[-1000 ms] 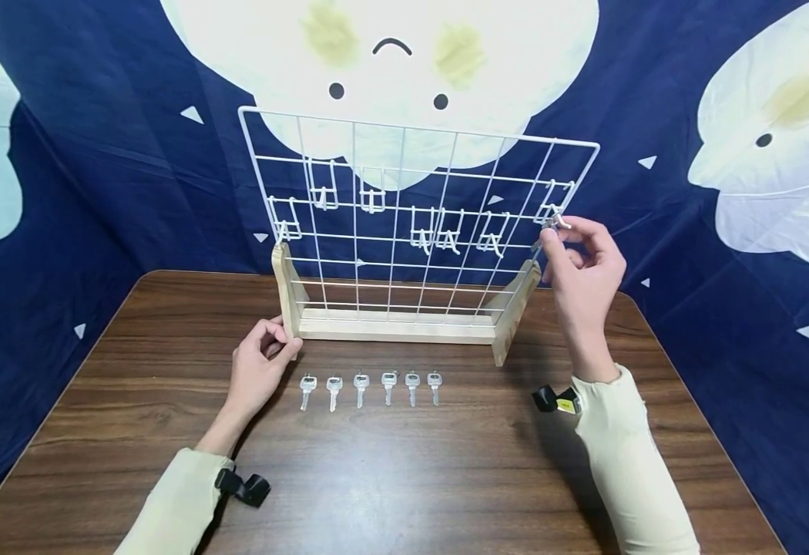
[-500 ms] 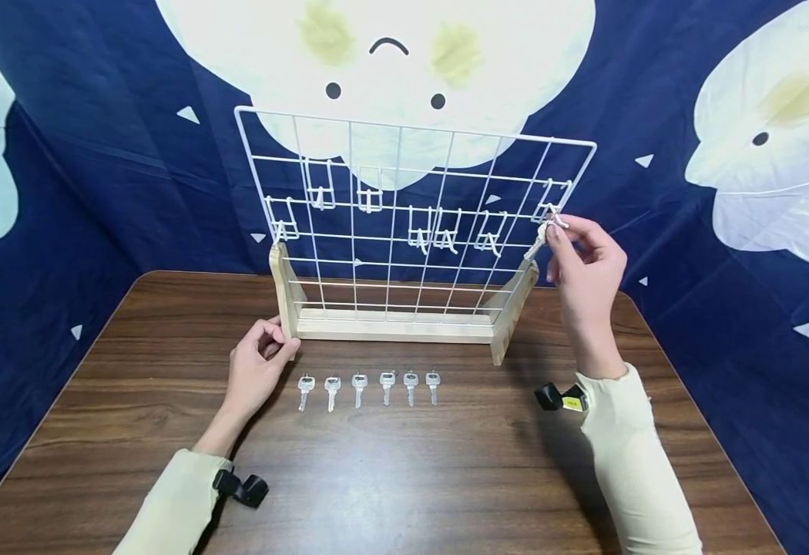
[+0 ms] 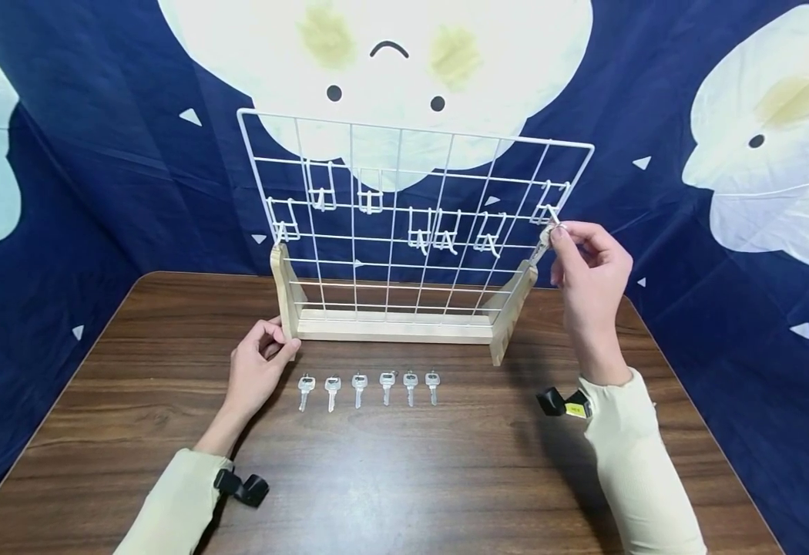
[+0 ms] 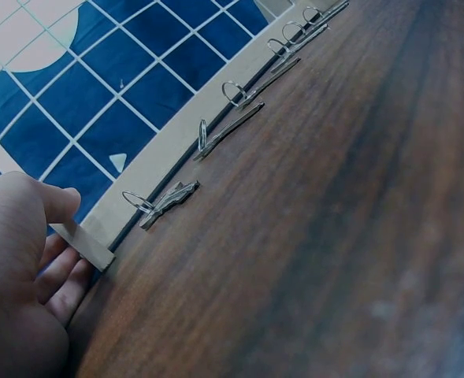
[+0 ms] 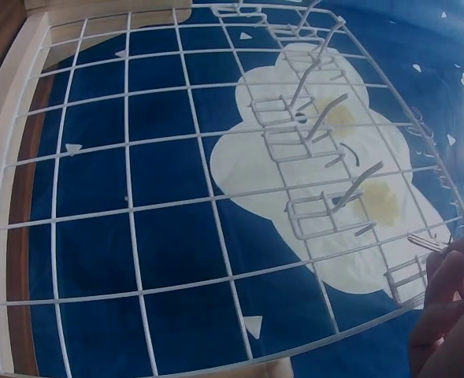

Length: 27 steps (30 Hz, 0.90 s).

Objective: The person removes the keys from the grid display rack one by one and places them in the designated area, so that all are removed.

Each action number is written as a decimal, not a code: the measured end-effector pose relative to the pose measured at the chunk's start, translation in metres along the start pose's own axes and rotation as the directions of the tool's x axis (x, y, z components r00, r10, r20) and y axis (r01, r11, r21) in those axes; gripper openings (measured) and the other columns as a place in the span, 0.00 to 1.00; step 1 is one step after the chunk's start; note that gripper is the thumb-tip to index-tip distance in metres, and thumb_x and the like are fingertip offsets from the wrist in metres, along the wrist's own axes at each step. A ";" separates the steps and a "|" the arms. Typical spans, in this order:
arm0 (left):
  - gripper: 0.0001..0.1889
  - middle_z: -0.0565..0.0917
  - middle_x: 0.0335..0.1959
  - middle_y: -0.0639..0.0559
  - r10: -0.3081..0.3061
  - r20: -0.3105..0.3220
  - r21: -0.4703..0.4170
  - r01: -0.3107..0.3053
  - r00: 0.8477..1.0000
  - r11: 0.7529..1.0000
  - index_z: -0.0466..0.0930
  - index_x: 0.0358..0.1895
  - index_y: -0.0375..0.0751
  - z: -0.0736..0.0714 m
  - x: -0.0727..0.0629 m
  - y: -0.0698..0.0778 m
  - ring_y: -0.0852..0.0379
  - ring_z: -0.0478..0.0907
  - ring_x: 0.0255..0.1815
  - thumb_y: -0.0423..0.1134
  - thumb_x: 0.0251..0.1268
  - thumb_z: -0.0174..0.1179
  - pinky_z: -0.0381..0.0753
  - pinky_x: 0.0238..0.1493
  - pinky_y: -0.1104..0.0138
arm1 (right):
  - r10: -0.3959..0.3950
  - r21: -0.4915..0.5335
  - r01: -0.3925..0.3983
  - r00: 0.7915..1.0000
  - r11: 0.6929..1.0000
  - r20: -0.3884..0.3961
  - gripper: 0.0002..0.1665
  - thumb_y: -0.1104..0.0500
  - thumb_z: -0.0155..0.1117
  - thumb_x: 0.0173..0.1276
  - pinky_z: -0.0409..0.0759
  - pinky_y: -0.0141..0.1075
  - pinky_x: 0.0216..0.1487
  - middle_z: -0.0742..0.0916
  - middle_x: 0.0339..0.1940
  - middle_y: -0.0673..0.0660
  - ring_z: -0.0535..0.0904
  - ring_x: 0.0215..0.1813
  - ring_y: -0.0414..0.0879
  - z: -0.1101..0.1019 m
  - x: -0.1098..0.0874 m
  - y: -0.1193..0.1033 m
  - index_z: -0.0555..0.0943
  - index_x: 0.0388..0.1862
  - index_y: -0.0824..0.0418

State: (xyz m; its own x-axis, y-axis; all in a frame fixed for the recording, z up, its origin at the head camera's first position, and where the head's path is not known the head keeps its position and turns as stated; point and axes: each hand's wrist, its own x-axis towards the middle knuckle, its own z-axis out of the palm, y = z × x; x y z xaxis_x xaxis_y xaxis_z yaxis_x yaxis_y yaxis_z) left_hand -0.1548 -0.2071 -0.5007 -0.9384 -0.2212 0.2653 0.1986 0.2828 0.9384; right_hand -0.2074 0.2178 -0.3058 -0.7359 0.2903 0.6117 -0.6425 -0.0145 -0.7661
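My right hand (image 3: pixel 590 274) pinches a silver key (image 3: pixel 540 248) by its head, right at the rightmost white hook (image 3: pixel 544 217) of a wire grid rack (image 3: pixel 397 208). The blade points down and left in the head view; in the right wrist view the key (image 5: pixel 430 243) juts from the fingertips, with a ring beside it. My left hand (image 3: pixel 257 370) grips the foot of the left wooden leg (image 3: pixel 283 297) between thumb and fingers, as the left wrist view also shows. Several silver keys (image 3: pixel 387 388) with split rings lie in a row on the table before the rack.
Several other white hooks (image 3: pixel 419 235) hang on the grid at differing heights. A wooden crossbar (image 3: pixel 396 331) joins the left leg to the right leg (image 3: pixel 514 312). Behind the brown table (image 3: pixel 404 478) hangs a navy cloth (image 3: pixel 134 169) printed with clouds.
My right hand has shifted slightly right and down at the rightmost hook. The key, mostly hidden a second ago, now shows its blade slanting down. My left hand stays on the leg.
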 end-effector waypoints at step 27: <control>0.13 0.82 0.72 0.31 0.000 -0.002 -0.017 0.000 1.000 1.000 0.73 0.41 0.25 0.001 0.001 -0.001 0.79 0.81 0.55 0.24 0.72 0.72 0.82 0.57 0.85 | 0.121 -0.033 -0.119 0.990 0.992 0.066 0.07 0.71 0.71 0.74 0.66 0.26 0.15 0.84 0.19 0.50 0.70 0.14 0.39 -0.005 -0.041 -0.003 0.90 0.35 0.65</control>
State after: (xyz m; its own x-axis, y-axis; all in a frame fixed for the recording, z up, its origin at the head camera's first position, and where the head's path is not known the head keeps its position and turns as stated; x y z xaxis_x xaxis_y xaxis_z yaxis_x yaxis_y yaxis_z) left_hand -0.1561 -0.2068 -0.5018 -0.9380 -0.2231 0.2653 0.2030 0.2667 0.9422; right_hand -0.1742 0.2109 -0.3293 -0.8205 0.2225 0.5266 -0.5434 -0.0175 -0.8393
